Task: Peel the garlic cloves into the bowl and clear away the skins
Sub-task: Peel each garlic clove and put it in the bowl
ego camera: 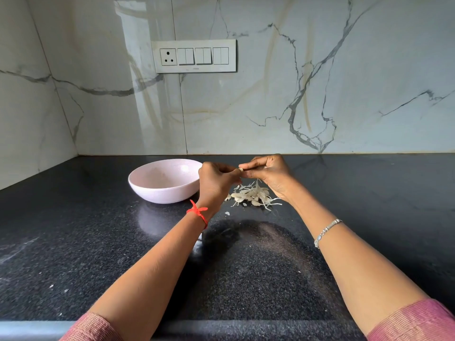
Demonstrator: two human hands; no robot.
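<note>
Black speckled counter (98,242) beneath a pale pink bowl (147,190). Just right of the bowl, left hand (216,180) and right hand (268,173) raised together, fingers curled. Below them, right of the bowl, a heap of papery skins (253,195). Pinched between both hands' fingertips, beside the bowl's rim, one small garlic clove (241,169).

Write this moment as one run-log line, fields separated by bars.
step: peeling | left hand: pinches garlic clove | right hand: pinches same clove | skins: piled on counter right of bowl
</note>
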